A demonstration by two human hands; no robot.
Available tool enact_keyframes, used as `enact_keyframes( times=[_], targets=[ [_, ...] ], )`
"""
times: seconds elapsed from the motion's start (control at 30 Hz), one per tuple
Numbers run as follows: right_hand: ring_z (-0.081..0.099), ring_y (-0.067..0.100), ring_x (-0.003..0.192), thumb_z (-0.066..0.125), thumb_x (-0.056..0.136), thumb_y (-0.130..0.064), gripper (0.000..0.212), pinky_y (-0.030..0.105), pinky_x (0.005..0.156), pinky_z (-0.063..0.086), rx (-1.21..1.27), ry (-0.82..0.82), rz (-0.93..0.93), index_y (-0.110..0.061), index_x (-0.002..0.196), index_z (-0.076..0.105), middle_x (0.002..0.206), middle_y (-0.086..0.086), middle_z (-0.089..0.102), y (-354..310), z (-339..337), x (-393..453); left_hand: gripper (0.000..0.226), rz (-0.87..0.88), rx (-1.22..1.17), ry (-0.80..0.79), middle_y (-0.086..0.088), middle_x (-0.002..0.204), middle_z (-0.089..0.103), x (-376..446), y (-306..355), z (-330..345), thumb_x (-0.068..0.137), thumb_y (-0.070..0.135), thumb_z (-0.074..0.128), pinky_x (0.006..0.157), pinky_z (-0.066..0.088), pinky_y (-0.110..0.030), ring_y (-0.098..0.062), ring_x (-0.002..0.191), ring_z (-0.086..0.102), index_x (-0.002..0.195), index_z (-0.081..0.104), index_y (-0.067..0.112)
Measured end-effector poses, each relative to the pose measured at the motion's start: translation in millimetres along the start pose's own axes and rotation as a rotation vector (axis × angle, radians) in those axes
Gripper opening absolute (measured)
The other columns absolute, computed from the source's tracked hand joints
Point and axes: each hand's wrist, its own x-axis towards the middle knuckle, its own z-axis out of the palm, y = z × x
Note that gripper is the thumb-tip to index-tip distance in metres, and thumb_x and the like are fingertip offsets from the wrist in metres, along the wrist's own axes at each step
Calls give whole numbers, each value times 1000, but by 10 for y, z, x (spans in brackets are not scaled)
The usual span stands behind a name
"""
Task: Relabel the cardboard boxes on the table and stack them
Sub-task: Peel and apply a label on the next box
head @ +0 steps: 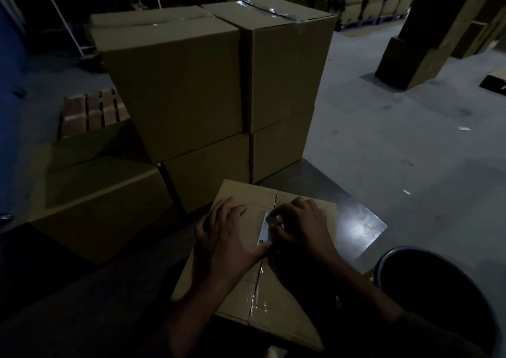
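Note:
A taped cardboard box [276,300] lies in front of me on the dark table [364,229]. A small white label [265,229] sits on its top beside the tape seam. My left hand [227,237] rests flat on the box top, its thumb beside the label's lower end. My right hand [301,226] has its fingertips curled onto the label's upper end, pinching or picking at it. Behind stand stacked cardboard boxes [178,84], two tall ones on top of lower ones.
A low cardboard box [104,201] sits at the left on the table. A dark round bin [438,283] stands at the lower right. A wooden pallet [93,111] lies behind left. More boxes [427,37] stand on the grey floor at the far right.

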Motion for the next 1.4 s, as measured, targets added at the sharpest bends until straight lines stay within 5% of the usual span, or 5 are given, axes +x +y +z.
enact_keyframes(
  times=[0.37,0.63,0.8,1.2,1.4],
  targets=[
    [42,6,95,59,89,-65,26,32,75,27,-1,9,-27,-48,105,71,95,-21,55,1,6,23,101,-23,-8,9,7,163,38,20,-10,50,64,99,46,118,29,-53,-15,153,29,139,55,33],
    [42,9,96,67,88,-49,22,32,80,31,31,18,-19,-41,108,72,99,-15,55,44,-14,-8,102,-13,-5,3,7,163,39,4,-17,34,62,99,45,116,31,-55,-16,154,29,140,54,33],
    [43,10,95,71,83,-48,13,31,80,29,24,2,5,-38,92,72,95,-15,53,71,3,15,100,-23,-23,8,7,162,40,8,-30,56,61,98,49,117,29,-54,-16,153,30,139,54,34],
    [40,11,102,68,82,-51,28,29,82,31,29,10,34,-36,105,68,102,-13,51,86,29,-9,101,-10,2,12,8,163,38,7,-2,14,63,99,46,117,30,-51,-14,153,28,141,53,35],
    [40,11,99,72,83,-46,18,21,77,29,68,31,78,-35,91,60,97,-13,49,36,-5,-42,103,-16,-2,1,10,164,34,13,-27,46,62,102,46,119,28,-52,-13,155,25,142,50,36]
  ],
)
